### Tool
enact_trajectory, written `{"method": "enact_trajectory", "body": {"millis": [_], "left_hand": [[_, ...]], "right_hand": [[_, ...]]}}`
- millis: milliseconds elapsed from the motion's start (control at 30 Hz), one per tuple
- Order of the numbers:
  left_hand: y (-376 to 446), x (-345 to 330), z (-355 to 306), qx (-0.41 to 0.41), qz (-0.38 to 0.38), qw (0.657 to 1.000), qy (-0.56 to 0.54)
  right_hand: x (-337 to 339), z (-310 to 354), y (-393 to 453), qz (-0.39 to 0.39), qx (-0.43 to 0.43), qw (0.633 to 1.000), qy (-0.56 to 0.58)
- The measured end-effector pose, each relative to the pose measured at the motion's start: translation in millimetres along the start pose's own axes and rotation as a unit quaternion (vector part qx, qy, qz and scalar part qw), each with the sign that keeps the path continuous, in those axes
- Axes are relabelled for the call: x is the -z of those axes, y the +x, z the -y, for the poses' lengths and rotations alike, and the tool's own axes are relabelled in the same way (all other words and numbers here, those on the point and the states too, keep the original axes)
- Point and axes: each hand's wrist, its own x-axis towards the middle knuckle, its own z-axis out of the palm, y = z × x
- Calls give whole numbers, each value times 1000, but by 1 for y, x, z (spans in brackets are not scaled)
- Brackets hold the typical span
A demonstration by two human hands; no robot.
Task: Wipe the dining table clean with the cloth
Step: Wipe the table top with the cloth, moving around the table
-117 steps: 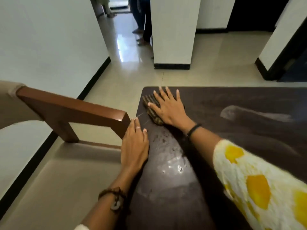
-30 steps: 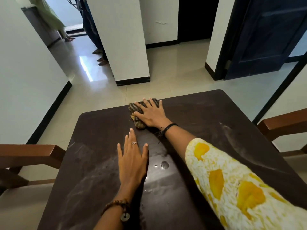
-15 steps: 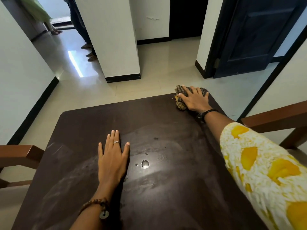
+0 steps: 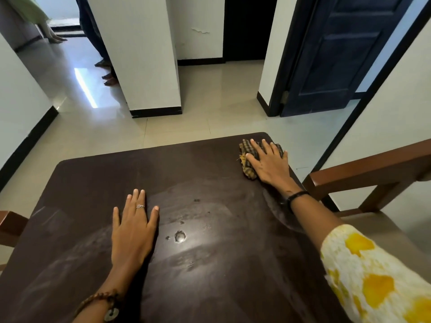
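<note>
Table: a dark brown dining table [image 4: 210, 173] with rounded corners filled the lower part of the view, its top streaked with dull smears and damp patches.
Cloth: a checked brown and yellow cloth [image 4: 247, 169] lay bunched at the far right corner of the table, touching the top, most of it covered by the right hand.
Right hand: the right hand [image 4: 270, 163] lay flat, palm down, on the cloth with fingers spread and pressing it to the table; it was not closed around it. A dark band sat on the wrist, and the sleeve [image 4: 373, 276] was white with yellow blotches.
Left hand: the left hand [image 4: 133, 229] rested flat and open on the bare table near the middle, holding nothing, well apart from the cloth. It wore a ring [image 4: 140, 206] on one finger and a beaded bracelet [image 4: 102, 299] at the wrist.
Water: a small droplet [image 4: 180, 236] with a smaller one beside it sat just right of the left hand.
Chairs: a wooden chair [image 4: 363, 173] stood at the right edge of the table; part of another chair [image 4: 10, 226] showed at the left edge.
Room: a pale tiled floor [image 4: 210, 108], a white pillar [image 4: 140, 54] and a dark blue door [image 4: 338, 50] lay beyond the table.
</note>
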Motion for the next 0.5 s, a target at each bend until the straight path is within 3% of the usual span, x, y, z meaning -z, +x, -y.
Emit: {"method": "enact_trajectory", "body": {"millis": [300, 500], "left_hand": [[2, -3, 0, -1, -11, 1000, -9], [1, -1, -1, 2, -11, 1000, -18]], "right_hand": [[4, 0, 74, 2, -53, 998, 17], [6, -3, 57, 4, -42, 999, 25]]}}
